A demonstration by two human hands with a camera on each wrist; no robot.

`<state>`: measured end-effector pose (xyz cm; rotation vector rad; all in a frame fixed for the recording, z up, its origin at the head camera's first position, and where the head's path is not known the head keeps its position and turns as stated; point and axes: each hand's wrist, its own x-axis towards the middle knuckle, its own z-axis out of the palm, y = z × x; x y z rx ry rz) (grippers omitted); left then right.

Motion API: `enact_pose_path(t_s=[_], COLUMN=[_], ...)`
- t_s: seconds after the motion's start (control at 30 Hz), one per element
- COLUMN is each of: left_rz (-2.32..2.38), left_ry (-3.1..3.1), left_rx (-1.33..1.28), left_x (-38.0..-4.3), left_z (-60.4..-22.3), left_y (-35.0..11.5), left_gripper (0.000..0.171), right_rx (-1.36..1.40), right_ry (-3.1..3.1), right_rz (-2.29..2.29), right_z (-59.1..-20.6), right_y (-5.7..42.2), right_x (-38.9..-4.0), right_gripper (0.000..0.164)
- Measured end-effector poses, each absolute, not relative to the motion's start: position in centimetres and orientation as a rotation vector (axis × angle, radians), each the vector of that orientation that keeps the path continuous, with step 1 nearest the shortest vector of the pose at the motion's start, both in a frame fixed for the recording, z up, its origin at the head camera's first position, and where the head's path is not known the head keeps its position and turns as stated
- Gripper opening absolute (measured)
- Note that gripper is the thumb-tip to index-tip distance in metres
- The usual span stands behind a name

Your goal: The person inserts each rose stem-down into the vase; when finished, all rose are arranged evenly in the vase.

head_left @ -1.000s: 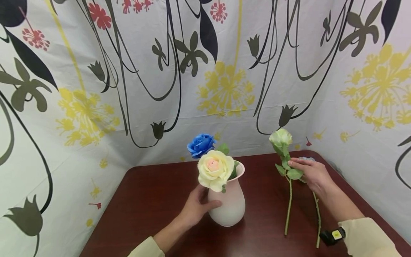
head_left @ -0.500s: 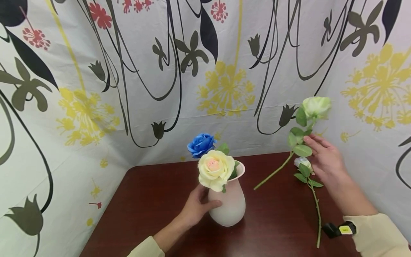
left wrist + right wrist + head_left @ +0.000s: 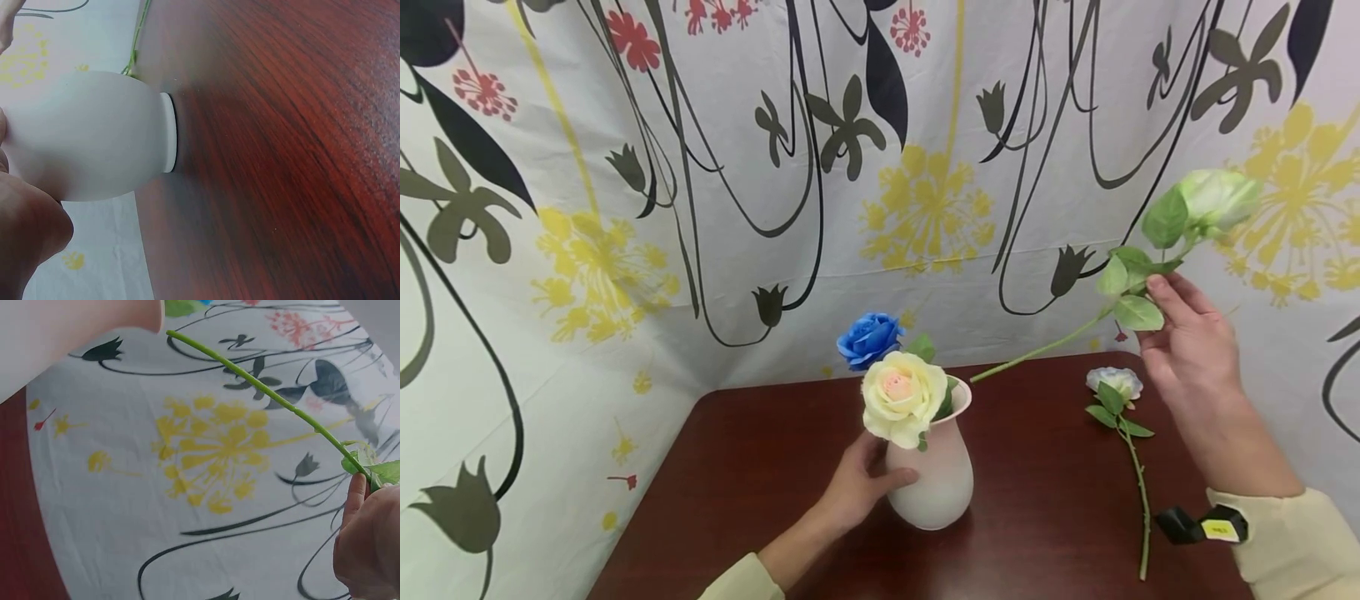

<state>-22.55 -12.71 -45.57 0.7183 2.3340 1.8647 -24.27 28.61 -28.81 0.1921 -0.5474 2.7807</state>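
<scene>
My left hand (image 3: pixel 863 483) grips the side of a white vase (image 3: pixel 934 483), which stands upright on the dark red table. In the vase are a blue rose (image 3: pixel 870 340) and a cream rose (image 3: pixel 904 397) with a pinkish centre. My right hand (image 3: pixel 1197 342) pinches a pale green-white rose (image 3: pixel 1219 200) by its leafy upper stem, raised above the table's right side. Its bloom points up to the right, and the stem's cut end lies right at the vase rim in the head view. The right wrist view shows the bare stem (image 3: pixel 269 392) slanting toward the vase (image 3: pixel 81 337).
A pale bluish-white rose (image 3: pixel 1114 383) lies on the right part of the table (image 3: pixel 760 517), stem toward me. Behind the table hangs a white cloth (image 3: pixel 737 250) printed with flowers. A black device with a yellow label (image 3: pixel 1206 527) sits on my right wrist.
My right hand has lifted the green-white rose off the right side and tilted it, so its stem end swung left and up to the vase rim. The left hand and vase have stayed put.
</scene>
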Motion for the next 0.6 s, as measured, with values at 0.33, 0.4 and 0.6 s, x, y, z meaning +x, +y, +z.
enact_pose_path(t_s=[0.33,0.4,0.6], left_rz=[1.874,1.873,1.874], left_ry=[2.328,2.324,2.322], left_rx=[0.723,0.724,0.725], left_x=[-22.4,-22.4,-22.5], left_z=[-45.5,-45.5,-45.5], left_y=[-12.7,-12.7,-12.7], left_gripper=[0.069,0.069,0.068], right_rx=[0.296,0.308,0.366], right_ry=[-0.732,-0.791,-1.008], right_rz=[2.694,2.674,2.607], right_z=[-27.1,-27.0,-26.7], right_y=[25.2,24.5,22.1], right_x=[-23.7,-23.6,-23.3], right_gripper=[0.014,0.014,0.016])
